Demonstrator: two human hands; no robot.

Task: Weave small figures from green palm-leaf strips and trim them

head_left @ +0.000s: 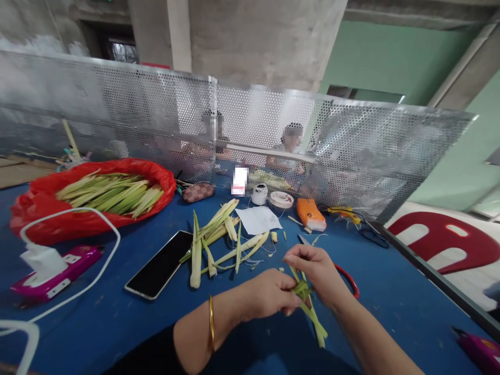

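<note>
A small knotted piece of green leaf strips is pinched in the closed fingers of my left hand, its loose ends trailing toward me. Closed at the fingertips, my right hand is on the upper strips of the same piece. Beneath that hand lies a pair of scissors with a red handle; part of it is hidden. Left of both hands, cut pale-green leaves and bits of thread are scattered on the blue table. A white paper lies behind them.
Left: a red bag full of leaves, a phone, a purple power strip with a white cable. Further back: a checkered pouch, tape rolls, an orange packet. A perforated metal screen separates people beyond.
</note>
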